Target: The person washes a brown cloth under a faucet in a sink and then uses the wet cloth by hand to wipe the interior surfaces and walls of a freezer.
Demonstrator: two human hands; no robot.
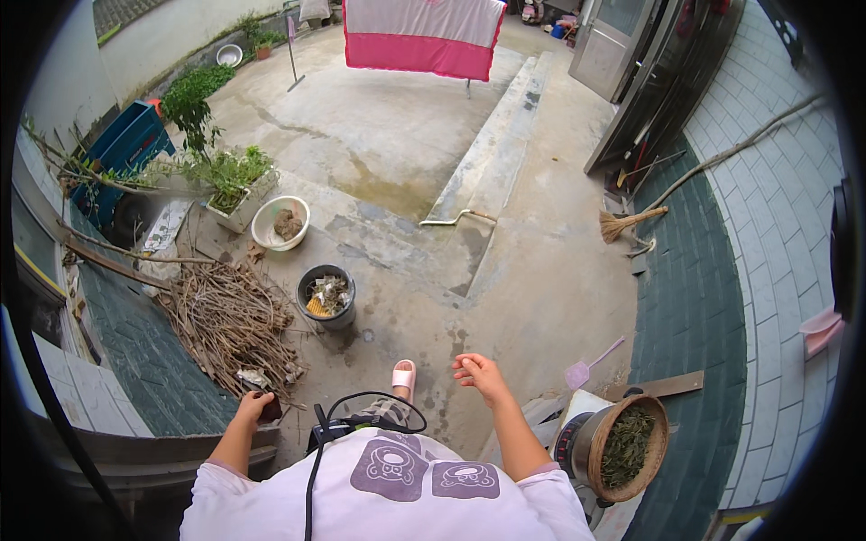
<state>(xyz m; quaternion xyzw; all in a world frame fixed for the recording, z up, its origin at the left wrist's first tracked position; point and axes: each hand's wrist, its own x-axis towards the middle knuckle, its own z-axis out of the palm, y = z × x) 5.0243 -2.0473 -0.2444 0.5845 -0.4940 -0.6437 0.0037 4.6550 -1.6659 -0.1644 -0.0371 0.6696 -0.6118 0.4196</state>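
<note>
My left hand (pixel 256 407) is at the lower left, its fingers closed on a small dark reddish-brown object (pixel 271 410) that I cannot identify. Right beyond it lies a heap of dry sticks (pixel 226 318) with a crumpled whitish scrap (pixel 253 377) at its near edge. Over the concrete ground, my right hand (pixel 477 373) hangs with loosely curled fingers and nothing in it. A pink slipper (pixel 404 375) shows on one foot between the hands. To the right of my right arm, a woven basket of green leaves (pixel 629 443) rests on a metal pot.
A dark bucket of refuse (pixel 327 297) stands ahead, with a white basin (pixel 280 223) and a planter (pixel 237 203) behind. A pink fly swatter (pixel 578 373), a plank (pixel 666 384) and a straw broom (pixel 622 224) are at right. Farther off hangs a pink-and-white cloth (pixel 423 40).
</note>
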